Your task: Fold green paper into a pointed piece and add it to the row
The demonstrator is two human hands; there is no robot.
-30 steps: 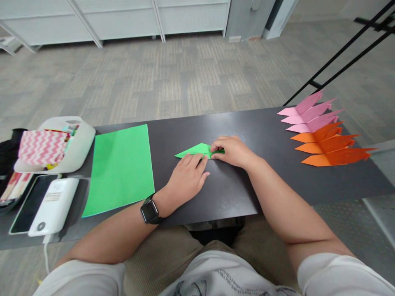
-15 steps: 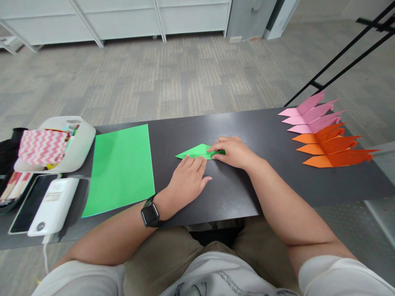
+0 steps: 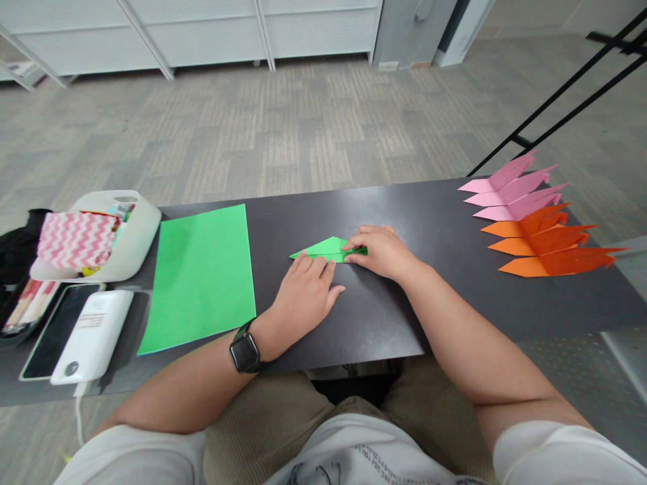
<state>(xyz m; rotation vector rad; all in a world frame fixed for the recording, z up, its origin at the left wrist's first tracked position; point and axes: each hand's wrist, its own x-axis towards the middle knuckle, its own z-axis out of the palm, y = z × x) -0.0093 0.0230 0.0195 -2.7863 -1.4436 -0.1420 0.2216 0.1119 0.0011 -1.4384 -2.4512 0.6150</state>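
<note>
A narrow, pointed piece of folded green paper [image 3: 324, 249] lies on the dark table in front of me, its sharp tip to the left. My left hand [image 3: 309, 289] rests flat with fingers stretched out, the fingertips pressing on its near edge and the thumb apart. At the paper's right end, my right hand [image 3: 379, 250] has thumb and fingers closed around it; that end is partly hidden under the fingers. Left of my hands lies a stack of flat green paper sheets [image 3: 202, 276].
Folded pink paper shapes [image 3: 505, 192] and orange ones [image 3: 548, 249] stand in a row at the table's right. On the left are a white basket [image 3: 139, 252], a phone [image 3: 55, 330] and a white power bank [image 3: 94, 337] with a cable. Black metal bars [image 3: 566, 101] slant behind the right end.
My left fingers have shifted slightly left along the folded paper's near edge. The right hand stays at the right end. The whole view has moved a little.
</note>
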